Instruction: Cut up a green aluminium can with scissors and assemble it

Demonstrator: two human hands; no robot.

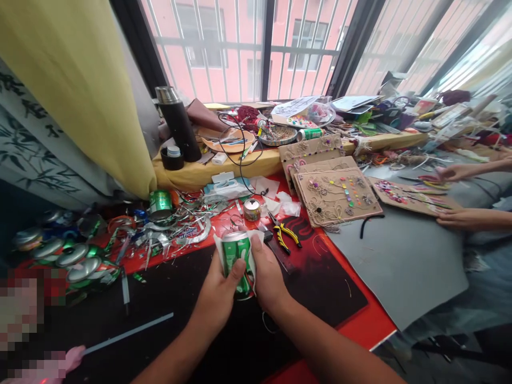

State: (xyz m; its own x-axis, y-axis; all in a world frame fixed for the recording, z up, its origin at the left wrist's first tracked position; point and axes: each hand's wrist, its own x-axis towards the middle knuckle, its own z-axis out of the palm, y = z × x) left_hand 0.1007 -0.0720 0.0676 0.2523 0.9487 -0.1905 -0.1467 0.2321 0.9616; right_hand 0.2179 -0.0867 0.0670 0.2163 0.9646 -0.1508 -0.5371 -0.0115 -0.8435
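A green drink can [238, 257] stands upright between my two hands, above the dark mat. My left hand [216, 285] wraps its left side, the thumb lying across the front. Around the right side my right hand [269, 269] is closed, pressing a white tissue [255, 240] against the can. The tissue also shows behind the can's left edge. Just right of my hands lie yellow-and-black pliers [286, 234], jaws pointing away. Behind the can sits a small round tin [252, 209].
Cut can pieces and metal strips [180, 229] pile up at the left, near another green can [160, 204]. Decorated cardboard panels [336, 189] lean at the right. A co-worker's hands [456, 218] hold a flowered board. A black thermos [180, 125] stands on the sill.
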